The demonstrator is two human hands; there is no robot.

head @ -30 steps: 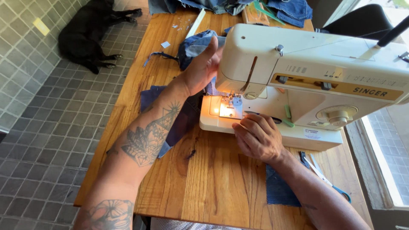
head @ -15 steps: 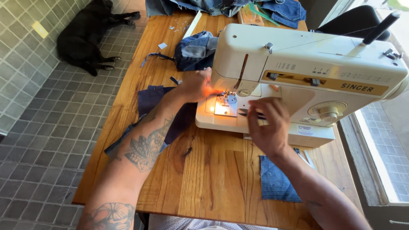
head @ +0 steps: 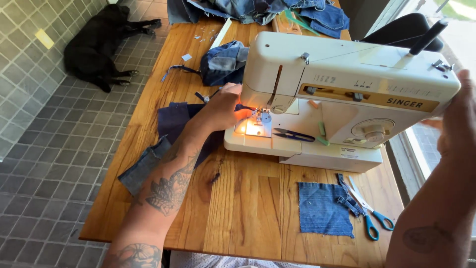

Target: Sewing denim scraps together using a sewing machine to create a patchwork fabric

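Note:
A cream sewing machine [head: 347,79] stands on the wooden table [head: 243,198], its lamp lit over the needle plate [head: 259,126]. My left hand [head: 223,106] is curled at the needle, gripping the dark blue fabric [head: 173,121] that trails off the machine bed to the left. At the frame's right edge my right hand [head: 458,114] is raised beside the machine's right end; it is blurred and its fingers are hidden behind the machine. Small thread snips [head: 292,134] lie on the machine bed.
A denim square [head: 320,208] and blue-handled scissors [head: 369,213] lie in front of the machine. A denim bundle [head: 223,62] and a denim pile [head: 258,7] sit at the far end. A black dog [head: 99,44] lies on the tiled floor, left.
My right hand has left the machine bed in front of the needle and swung up to the machine's right end. My left hand has stayed at the needle.

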